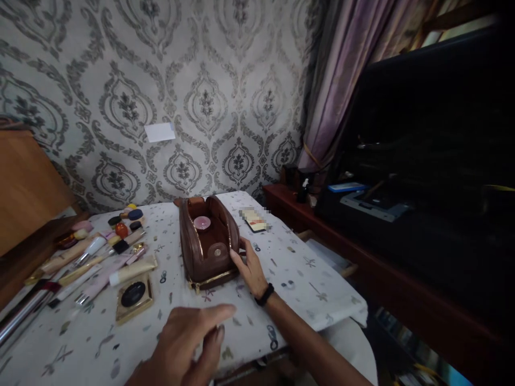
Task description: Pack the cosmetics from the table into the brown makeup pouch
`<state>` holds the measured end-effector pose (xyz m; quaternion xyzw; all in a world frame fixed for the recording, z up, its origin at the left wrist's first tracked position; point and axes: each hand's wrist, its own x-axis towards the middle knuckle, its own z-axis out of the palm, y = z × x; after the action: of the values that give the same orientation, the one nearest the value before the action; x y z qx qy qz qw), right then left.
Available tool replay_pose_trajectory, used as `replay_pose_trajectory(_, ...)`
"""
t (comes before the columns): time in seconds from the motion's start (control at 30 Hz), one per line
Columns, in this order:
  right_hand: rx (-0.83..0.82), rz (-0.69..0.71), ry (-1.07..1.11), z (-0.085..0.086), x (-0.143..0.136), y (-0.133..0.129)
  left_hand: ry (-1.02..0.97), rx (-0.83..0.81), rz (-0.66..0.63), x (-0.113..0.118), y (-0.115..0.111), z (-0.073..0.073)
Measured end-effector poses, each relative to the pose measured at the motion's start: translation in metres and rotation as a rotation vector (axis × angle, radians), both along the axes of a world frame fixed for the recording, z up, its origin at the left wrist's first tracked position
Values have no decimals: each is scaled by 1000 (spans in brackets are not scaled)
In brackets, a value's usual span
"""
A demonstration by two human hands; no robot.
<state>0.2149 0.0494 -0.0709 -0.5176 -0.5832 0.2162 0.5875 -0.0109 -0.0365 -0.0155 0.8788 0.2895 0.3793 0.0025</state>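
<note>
A brown leather bag [211, 265] stands unzipped on the patterned white cloth, with a round pink item [201, 223] inside it. My right hand [251, 268], with a black band at the wrist, grips the bag's right edge between thumb and fingers. Nearer the camera, my left hand [193, 335] hovers over the cloth with index finger and thumb apart, and nothing shows between them. Left of the bag lie a gold square compact [134, 298], a beige tube [132, 269], a round orange item [121, 230] and several brushes and tubes.
A small card-like item [256, 221] lies right of the bag on the cloth-covered table [322, 289]. Behind it stand a dark red cabinet [289, 206] and a small dark bottle [303, 192]. A large black screen [426, 161] fills the right. A wooden box [32, 187] is at left.
</note>
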Motion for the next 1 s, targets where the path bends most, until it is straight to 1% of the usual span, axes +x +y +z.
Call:
replay_pose_trajectory(0.03,-10,4,11,0,0,0,4,-48,-63,4,9,5)
replay_pose_trajectory(0.07,-22,9,24,0,-1,0,-18,-46,-114,7,18,7)
replay_pose_trajectory(0.1,-33,11,38,-1,-2,1,-20,-39,-152,8,26,6)
replay_pose_trajectory(0.17,-45,11,64,0,-3,2,44,-30,-173,5,38,-5)
replay_pose_trajectory(0.27,-77,-5,79,2,-4,5,175,-10,-135,-10,49,-26)
replay_pose_trajectory(0.33,-109,-26,55,5,-5,7,240,-3,-90,-20,54,-35)
replay_pose_trajectory(0.4,-128,-51,32,9,-5,8,271,20,-44,-29,57,-39)
replay_pose_trajectory(0.57,-122,-91,12,15,-4,11,255,98,80,-51,72,-39)
replay_pose_trajectory(0.63,-116,-94,4,16,-3,12,241,106,137,-62,83,-38)
replay_pose_trajectory(0.7,-125,-84,0,17,-2,13,221,96,224,-75,96,-36)
replay_pose_trajectory(0.8,-142,-56,-6,18,0,12,213,32,402,-97,121,-33)
replay_pose_trajectory(0.87,-144,-43,-10,19,2,11,210,-48,506,-113,137,-32)
replay_pose_trajectory(0.93,-144,-41,-15,19,2,10,195,-156,558,-129,150,-33)
replay_pose_trajectory(1.0,-148,-54,-21,18,1,9,179,-275,570,-142,157,-35)
